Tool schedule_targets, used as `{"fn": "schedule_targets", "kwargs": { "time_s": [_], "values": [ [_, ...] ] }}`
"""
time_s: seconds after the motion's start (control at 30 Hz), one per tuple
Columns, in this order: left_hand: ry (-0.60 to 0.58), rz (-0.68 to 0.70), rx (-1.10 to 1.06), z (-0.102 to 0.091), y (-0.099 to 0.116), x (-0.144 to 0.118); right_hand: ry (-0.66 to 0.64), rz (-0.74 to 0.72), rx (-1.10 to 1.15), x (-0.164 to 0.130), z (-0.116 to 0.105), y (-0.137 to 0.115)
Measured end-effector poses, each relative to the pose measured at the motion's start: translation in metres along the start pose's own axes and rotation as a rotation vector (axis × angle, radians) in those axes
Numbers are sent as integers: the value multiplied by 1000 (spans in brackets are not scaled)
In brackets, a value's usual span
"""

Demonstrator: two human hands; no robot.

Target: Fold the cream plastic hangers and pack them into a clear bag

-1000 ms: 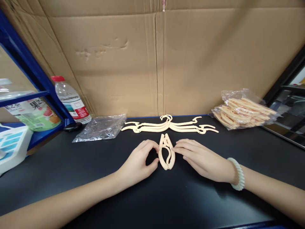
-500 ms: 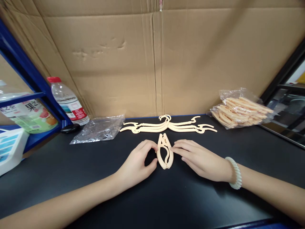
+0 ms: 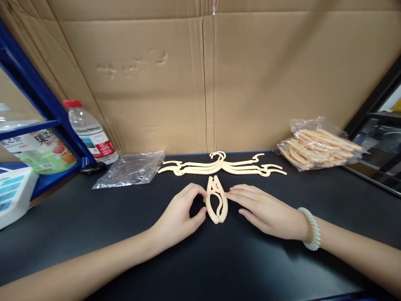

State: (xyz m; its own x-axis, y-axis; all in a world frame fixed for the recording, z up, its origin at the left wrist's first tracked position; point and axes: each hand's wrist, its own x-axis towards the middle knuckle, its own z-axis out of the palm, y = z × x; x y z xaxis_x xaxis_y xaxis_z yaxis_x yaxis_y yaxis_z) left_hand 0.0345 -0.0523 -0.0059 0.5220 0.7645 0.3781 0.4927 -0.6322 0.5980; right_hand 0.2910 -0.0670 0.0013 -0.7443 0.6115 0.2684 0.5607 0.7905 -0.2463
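Note:
A folded cream plastic clothes hanger [image 3: 224,211] lies on the black table in front of me, its arms drawn together into a narrow loop with the hook inside. My left hand [image 3: 181,211] is at its left side, thumb and index fingertips apart and touching or almost touching that edge. From the right, my right hand [image 3: 266,211] lies low over the table, fingers stretched out and fingertips against or very near the hanger's right edge. Just beyond, several unfolded cream hangers [image 3: 200,169] lie overlapped, hooks pointing away from me.
A flat clear plastic bag [image 3: 128,169] lies at the left, near a red-capped bottle [image 3: 90,131] and a black object [image 3: 93,168]. Bagged folded hangers [image 3: 319,146] sit at the back right. Cardboard [image 3: 150,83] walls off the back. A blue rack [image 3: 37,88] stands left.
Hardly anything differs. The right hand's fingers have closed up slightly beside the folded hanger; the view has shifted a little.

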Motion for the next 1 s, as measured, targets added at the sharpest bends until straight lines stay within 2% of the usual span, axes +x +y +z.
{"fn": "schedule_targets", "kwargs": {
  "time_s": [0.43,0.67,1.0],
  "values": [
    [-12,-16,8,0,2,4,32,-5,-10,-1,4,2],
    [-17,-32,21,-1,2,4,-1,10,-22,-2,4,3],
    [-89,47,98,-14,-6,11,-25,1,-21,-2,2,4]
  ]
}}
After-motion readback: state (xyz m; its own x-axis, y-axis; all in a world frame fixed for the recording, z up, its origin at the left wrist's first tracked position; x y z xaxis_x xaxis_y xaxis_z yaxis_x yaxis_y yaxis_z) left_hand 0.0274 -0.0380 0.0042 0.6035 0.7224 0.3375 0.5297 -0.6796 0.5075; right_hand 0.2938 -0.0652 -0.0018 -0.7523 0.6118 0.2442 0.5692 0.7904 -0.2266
